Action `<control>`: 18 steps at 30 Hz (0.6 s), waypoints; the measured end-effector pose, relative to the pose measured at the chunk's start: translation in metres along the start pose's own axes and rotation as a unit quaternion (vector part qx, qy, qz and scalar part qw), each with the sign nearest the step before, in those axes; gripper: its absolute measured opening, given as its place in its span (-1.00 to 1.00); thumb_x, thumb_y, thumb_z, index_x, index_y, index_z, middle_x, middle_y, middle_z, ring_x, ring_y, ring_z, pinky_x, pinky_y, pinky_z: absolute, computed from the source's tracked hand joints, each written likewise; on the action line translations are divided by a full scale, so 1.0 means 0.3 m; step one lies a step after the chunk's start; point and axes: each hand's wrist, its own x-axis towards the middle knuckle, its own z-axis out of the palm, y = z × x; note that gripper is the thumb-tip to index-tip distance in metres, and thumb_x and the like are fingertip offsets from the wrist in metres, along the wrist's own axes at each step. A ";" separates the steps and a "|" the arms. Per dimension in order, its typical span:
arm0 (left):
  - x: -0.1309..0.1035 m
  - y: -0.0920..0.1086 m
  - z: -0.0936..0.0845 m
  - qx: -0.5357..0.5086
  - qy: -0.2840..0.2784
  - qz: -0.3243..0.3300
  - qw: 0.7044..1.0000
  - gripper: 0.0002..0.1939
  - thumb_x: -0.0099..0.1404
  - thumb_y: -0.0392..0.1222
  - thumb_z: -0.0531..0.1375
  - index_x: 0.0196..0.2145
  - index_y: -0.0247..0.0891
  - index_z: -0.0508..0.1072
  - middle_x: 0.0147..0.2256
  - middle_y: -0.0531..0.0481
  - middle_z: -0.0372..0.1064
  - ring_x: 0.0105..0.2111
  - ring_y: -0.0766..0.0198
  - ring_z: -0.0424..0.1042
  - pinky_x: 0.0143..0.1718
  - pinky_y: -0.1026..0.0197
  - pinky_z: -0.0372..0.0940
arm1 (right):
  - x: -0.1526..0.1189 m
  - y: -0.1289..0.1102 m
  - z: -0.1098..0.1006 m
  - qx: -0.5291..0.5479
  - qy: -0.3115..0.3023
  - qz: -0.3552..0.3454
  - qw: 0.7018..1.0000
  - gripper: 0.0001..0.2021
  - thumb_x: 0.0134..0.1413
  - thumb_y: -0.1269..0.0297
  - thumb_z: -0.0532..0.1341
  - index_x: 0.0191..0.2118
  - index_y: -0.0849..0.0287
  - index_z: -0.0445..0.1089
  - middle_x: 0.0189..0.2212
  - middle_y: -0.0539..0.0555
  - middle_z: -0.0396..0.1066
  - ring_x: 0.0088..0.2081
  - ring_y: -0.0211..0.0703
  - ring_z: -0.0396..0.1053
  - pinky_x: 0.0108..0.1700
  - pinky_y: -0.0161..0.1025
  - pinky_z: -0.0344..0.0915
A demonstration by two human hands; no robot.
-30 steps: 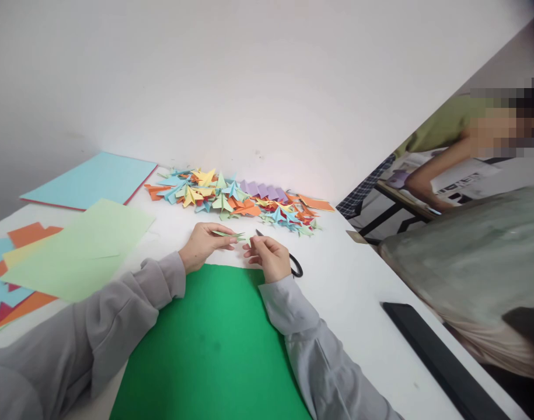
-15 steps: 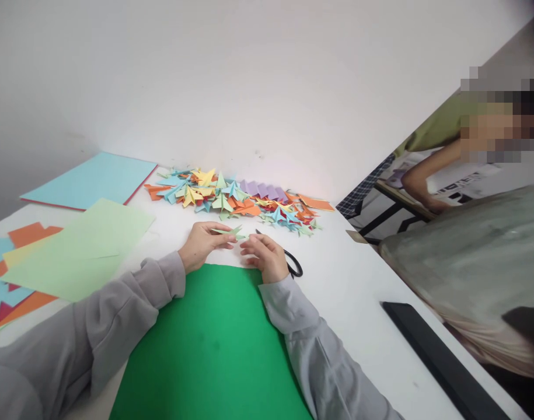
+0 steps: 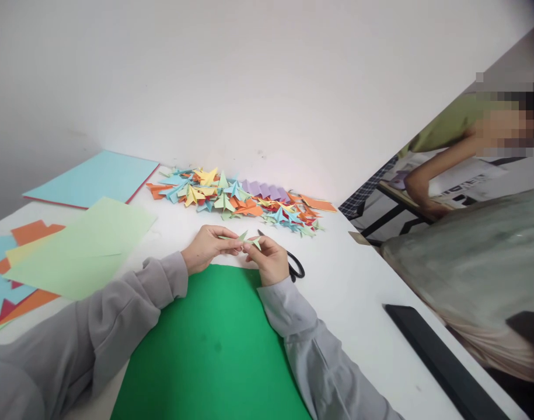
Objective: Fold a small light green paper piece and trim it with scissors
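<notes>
My left hand (image 3: 212, 247) pinches a small folded light green paper piece (image 3: 244, 235) between thumb and fingers. My right hand (image 3: 269, 259) meets it fingertip to fingertip and pinches the right part of the green paper. Both hands are just above the far edge of a green sheet (image 3: 214, 344). Behind them lies a heap of small folded paper pieces (image 3: 223, 195) in several colours. Black-handled scissors (image 3: 298, 267) lie partly hidden behind my right hand.
Light green sheets (image 3: 83, 245) and coloured scraps (image 3: 30, 233) cover the left of the white table (image 3: 349, 309). A blue sheet (image 3: 96, 178) lies at the back left. A long black bar (image 3: 437, 356) rests near the right edge. Another person (image 3: 468, 256) is at the right.
My right hand's fingers have closed on the green paper. The two hands are now together, and the paper's pointed end shows above the right fingers. The view has shifted slightly.
</notes>
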 end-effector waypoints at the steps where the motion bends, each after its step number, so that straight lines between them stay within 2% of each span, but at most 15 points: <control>1: 0.000 0.001 -0.001 0.003 -0.001 -0.001 1.000 -0.75 -0.21 -0.25 0.33 -0.53 -0.42 0.42 -0.60 -0.04 0.40 -0.56 0.32 0.39 -0.40 0.20 0.31 | 0.000 0.002 -0.001 0.001 -0.002 0.003 1.000 -0.81 -0.35 0.24 0.32 -0.52 0.19 0.36 -0.62 -0.07 0.31 -0.59 -0.33 0.22 -0.61 -0.37 0.22; 8: -0.003 0.003 -0.002 0.006 -0.019 -0.005 1.000 -0.78 -0.19 -0.26 0.33 -0.57 -0.42 0.38 -0.63 -0.01 0.37 -0.57 0.33 0.38 -0.44 0.23 0.28 | 0.000 0.003 -0.010 -0.056 -0.026 -0.004 0.998 -0.80 -0.26 0.22 0.28 -0.64 0.22 0.32 -0.70 -0.04 0.32 -0.65 -0.34 0.22 -0.57 -0.34 0.21; 13: -0.001 -0.009 0.004 0.001 -0.005 0.027 1.000 -0.75 -0.20 -0.27 0.32 -0.49 -0.40 0.42 -0.55 0.02 0.37 -0.53 0.35 0.37 -0.42 0.22 0.29 | -0.001 -0.007 -0.010 -0.082 -0.033 0.005 0.996 -0.79 -0.27 0.20 0.27 -0.64 0.22 0.30 -0.74 -0.05 0.30 -0.68 -0.34 0.21 -0.60 -0.35 0.17; 18: 0.012 -0.022 -0.005 0.040 0.005 0.069 0.997 -0.81 -0.17 -0.26 0.31 -0.54 -0.39 0.44 -0.57 0.05 0.36 -0.56 0.42 0.31 -0.47 0.29 0.26 | -0.004 -0.013 -0.006 -0.105 -0.044 0.016 0.993 -0.77 -0.29 0.19 0.28 -0.66 0.22 0.28 -0.74 -0.05 0.30 -0.69 -0.34 0.21 -0.61 -0.36 0.18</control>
